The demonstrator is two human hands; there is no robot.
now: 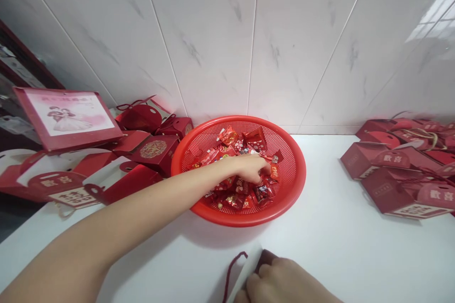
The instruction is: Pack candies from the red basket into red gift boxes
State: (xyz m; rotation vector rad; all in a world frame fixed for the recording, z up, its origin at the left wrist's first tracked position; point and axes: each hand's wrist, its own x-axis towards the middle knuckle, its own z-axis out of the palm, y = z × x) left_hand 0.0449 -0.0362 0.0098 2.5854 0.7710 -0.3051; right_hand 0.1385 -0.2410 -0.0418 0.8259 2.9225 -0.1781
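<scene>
My left hand (254, 168) reaches into a red plastic colander (295, 187) on the white table. Its fingers are curled down among the candies and closed at an orange-red wrapped candy (274, 171); the fingertips are partly hidden. Several more wrapped candies (234, 199), mostly red, lie around and under the hand. At the bottom edge of the view, my right hand (280, 281) is closed on a candy box (247, 267). A white inner panel and a dark red cord (230, 272) of this box show; the rest is cut off or hidden by my fingers.
Several red candy boxes (152, 149) crowd the table's left side, some with flaps open. A framed picture of a couple (73, 116) leans above them. More closed boxes (398, 184) sit stacked at the right. A tiled wall (206, 47) rises behind the colander.
</scene>
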